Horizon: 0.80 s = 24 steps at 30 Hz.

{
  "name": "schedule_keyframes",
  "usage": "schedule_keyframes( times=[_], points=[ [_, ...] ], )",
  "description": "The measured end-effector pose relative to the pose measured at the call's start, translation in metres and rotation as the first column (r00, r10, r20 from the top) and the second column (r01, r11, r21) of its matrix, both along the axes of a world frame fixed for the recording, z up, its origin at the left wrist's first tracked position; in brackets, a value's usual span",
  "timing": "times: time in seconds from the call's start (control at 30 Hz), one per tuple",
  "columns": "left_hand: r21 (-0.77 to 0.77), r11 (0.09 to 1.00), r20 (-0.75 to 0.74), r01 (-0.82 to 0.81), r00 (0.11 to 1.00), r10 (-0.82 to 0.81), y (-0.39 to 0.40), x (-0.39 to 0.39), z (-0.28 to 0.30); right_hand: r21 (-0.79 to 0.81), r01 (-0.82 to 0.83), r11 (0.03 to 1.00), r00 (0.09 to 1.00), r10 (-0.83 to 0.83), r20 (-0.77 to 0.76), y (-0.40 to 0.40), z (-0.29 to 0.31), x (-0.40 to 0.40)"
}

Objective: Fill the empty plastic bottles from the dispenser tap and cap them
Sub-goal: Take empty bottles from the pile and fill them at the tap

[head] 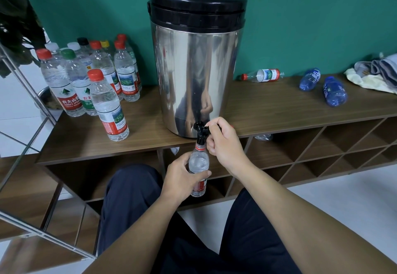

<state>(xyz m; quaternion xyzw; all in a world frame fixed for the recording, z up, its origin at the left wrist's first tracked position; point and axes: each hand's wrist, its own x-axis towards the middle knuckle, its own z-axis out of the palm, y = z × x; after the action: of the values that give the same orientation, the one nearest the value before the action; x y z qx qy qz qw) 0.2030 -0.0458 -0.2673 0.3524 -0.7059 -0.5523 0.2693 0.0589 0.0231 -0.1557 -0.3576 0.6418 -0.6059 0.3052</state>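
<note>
Filling a bottle at the tap

Left hand (182, 177) grips an uncapped clear bottle (198, 163), fingers curled round its middle, neck right under the black tap (200, 131). Right hand (223, 140) pinches the tap lever. Capped water-filled bottles (92, 80) stand left of the steel dispenser (196, 69).

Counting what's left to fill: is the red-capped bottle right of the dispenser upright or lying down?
Lying down: the red-capped bottle rests on its side on the shelf.

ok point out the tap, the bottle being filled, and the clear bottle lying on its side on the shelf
tap (200, 131): head view, on the black spout body.
bottle being filled (198, 162): head view, on its clear shoulder above the left hand's fingers.
clear bottle lying on its side (263, 75): head view, on its label.
</note>
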Motion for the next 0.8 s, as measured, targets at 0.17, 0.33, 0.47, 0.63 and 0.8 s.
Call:
schedule_keyframes(
  times=[0.17, 0.33, 0.47, 0.63, 0.8],
  points=[
    [-0.015, 1.0, 0.012, -0.006, 1.0, 0.006, 0.0005, 0.0002, 0.0015, -0.009, 0.011, 1.0, 1.0, -0.01, 0.018, -0.0014, -0.0013, 0.0002],
    [-0.017, 1.0, -0.002, -0.004, 1.0, 0.004, 0.0013, -0.0003, 0.0023, -0.009, 0.014, 1.0, 1.0, -0.014, 0.028, -0.0015, -0.0016, 0.0003],
    [-0.016, 1.0, -0.004, -0.003, 1.0, 0.003, 0.001, -0.0006, 0.0015, -0.003, 0.009, 1.0, 1.0, -0.009, 0.014, -0.0014, -0.0012, -0.0004],
    [-0.014, 1.0, -0.003, -0.002, 1.0, 0.002, 0.0009, -0.0011, 0.0008, -0.004, 0.01, 1.0, 1.0, -0.01, 0.01, -0.0005, -0.0014, 0.0004],
    [-0.022, 1.0, 0.005, 0.002, 1.0, -0.002, -0.0004, -0.0005, 0.0, -0.005, 0.009, 1.0, 1.0, -0.009, 0.01, -0.0011, -0.0008, 0.0007]
  ],
)
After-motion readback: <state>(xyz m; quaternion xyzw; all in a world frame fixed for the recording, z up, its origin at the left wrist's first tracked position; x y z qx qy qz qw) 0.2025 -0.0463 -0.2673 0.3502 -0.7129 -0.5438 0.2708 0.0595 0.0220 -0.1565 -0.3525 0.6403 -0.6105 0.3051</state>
